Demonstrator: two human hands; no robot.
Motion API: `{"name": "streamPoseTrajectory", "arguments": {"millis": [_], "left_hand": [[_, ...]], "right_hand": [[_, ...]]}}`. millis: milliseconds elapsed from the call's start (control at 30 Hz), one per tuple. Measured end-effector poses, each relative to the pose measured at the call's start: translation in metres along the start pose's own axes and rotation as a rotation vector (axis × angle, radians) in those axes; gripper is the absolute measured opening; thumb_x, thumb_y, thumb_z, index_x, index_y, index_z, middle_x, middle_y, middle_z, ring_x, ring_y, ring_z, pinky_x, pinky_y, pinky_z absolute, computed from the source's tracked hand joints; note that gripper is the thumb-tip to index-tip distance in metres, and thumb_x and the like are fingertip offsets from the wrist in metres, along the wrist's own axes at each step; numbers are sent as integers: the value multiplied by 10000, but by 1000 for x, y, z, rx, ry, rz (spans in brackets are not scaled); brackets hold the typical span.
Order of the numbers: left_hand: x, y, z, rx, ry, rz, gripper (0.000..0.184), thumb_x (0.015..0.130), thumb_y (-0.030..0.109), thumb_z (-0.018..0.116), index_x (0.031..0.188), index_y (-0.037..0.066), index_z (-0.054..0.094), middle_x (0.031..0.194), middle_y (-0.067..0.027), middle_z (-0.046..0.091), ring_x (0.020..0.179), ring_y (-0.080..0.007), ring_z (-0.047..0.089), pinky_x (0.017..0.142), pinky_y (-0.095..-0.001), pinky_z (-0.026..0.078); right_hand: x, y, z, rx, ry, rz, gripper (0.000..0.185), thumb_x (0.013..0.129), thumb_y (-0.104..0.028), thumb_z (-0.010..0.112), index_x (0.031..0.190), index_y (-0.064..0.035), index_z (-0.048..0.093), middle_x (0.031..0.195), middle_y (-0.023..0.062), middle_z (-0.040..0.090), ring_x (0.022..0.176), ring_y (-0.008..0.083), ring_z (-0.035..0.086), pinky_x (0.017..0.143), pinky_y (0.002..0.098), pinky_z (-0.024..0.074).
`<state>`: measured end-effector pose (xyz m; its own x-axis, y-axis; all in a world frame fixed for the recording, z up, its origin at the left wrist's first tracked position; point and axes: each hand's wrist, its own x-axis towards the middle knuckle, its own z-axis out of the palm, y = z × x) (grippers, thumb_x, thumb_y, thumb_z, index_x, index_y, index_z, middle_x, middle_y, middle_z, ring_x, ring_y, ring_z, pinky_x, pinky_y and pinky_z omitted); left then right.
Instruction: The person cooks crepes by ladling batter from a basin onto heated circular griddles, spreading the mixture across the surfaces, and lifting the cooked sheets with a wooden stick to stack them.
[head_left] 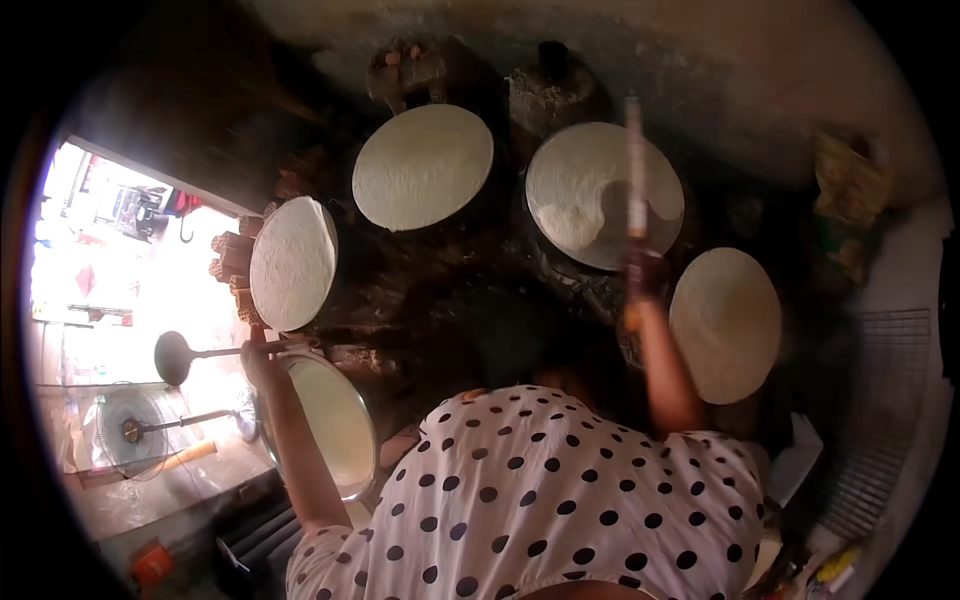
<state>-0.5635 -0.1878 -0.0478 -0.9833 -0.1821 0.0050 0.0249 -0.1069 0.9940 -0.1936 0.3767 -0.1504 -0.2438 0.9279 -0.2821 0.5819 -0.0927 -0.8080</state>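
My left hand (262,362) is closed round the handle of a ladle (174,358), its dark bowl pointing out to the left. Below that hand stands a wide metal pot (371,430) of pale, creamy batter (330,415). My right hand (645,275) grips a long flat stick (636,170), which crosses over the right side of a round griddle (605,262). On this griddle lies a thin white layer (575,160) with a thicker blob (568,226) at lower left and a dark bare patch beside it. Motion slightly blurs the right hand.
White rounds lie at the back (423,167), left (294,264) and right (726,326). Bundled cylindrical pieces (234,252) sit beside the left one. A fan (130,430) stands at far left, a wire rack (885,390) at far right. A sack (848,185) rests by the wall.
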Motion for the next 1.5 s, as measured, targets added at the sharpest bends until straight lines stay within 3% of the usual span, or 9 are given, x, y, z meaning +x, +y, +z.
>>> {"name": "streamPoseTrajectory", "arguments": {"millis": [200, 367, 633, 933, 1100, 1200, 1233, 1300, 1500], "left_hand": [[96, -16, -69, -429, 330, -599, 325, 923, 234, 358, 982, 229, 678, 1026, 69, 672, 1004, -91, 534, 1028, -540, 148], [127, -44, -179, 391, 201, 764, 265, 800, -53, 392, 986, -11, 576, 1065, -118, 645, 965, -230, 589, 941, -364, 402], [65, 78, -114, 1505, -10, 1207, 140, 896, 49, 463, 846, 59, 594, 1179, -50, 631, 1146, -241, 555, 1088, -454, 274], [79, 9, -109, 161, -52, 227, 312, 966, 148, 375, 1202, -50, 424, 1316, -193, 496, 1237, -338, 463, 1028, -429, 358], [89, -3, -73, -357, -14, -255, 267, 986, 235, 310, 970, 153, 563, 1347, -34, 508, 1306, -219, 392, 998, -605, 269], [97, -6, -57, -514, 50, -609, 247, 866, 235, 465, 1018, 169, 647, 1166, -41, 635, 1186, -212, 515, 1034, -610, 166], [103, -21, -78, -461, -747, -464, 255, 881, 248, 479, 1033, 160, 665, 1086, -46, 667, 1111, -218, 570, 1032, -615, 167], [76, -8, -32, -574, 30, -637, 363, 943, 345, 453, 1219, 122, 529, 1247, -100, 546, 1211, -249, 450, 1049, -568, 180], [-4, 8, 53, -440, -62, -517, 335, 941, 233, 482, 1243, 88, 481, 1271, -5, 519, 1221, -159, 438, 1027, -573, 256]], "right_hand": [[-62, 3, 182, -75, 131, 125, 521, 853, -485, 525, 890, 17, 660, 786, 233, 649, 768, 396, 628, 687, 459, 469], [-73, 54, 115, 512, 169, 434, 279, 827, -323, 610, 667, -94, 618, 604, 46, 578, 464, 146, 530, 397, 343, 391], [-83, -11, 203, 538, 99, 308, 228, 745, -262, 673, 649, -74, 585, 546, 64, 554, 386, 181, 485, 359, 331, 361], [-87, 86, 64, 372, 181, 363, 352, 818, -364, 600, 692, -36, 617, 553, 80, 570, 419, 173, 512, 395, 343, 376], [-36, 84, 91, 38, 303, 327, 396, 804, -411, 640, 729, -22, 649, 628, 105, 609, 495, 205, 553, 481, 369, 439], [-107, 28, 72, 469, -294, 398, 408, 815, -426, 625, 752, -23, 655, 583, 96, 585, 439, 196, 531, 421, 354, 418], [-109, 43, 65, 462, -242, 429, 406, 816, -429, 625, 742, -31, 648, 554, 85, 566, 405, 187, 510, 387, 348, 391], [-90, 81, 39, 461, -163, 442, 392, 818, -427, 621, 712, -49, 627, 506, 58, 532, 369, 169, 484, 349, 336, 357], [-22, 73, -31, 339, 62, 229, 307, 833, -326, 586, 689, -55, 603, 511, 23, 524, 375, 150, 472, 361, 321, 305]]}}
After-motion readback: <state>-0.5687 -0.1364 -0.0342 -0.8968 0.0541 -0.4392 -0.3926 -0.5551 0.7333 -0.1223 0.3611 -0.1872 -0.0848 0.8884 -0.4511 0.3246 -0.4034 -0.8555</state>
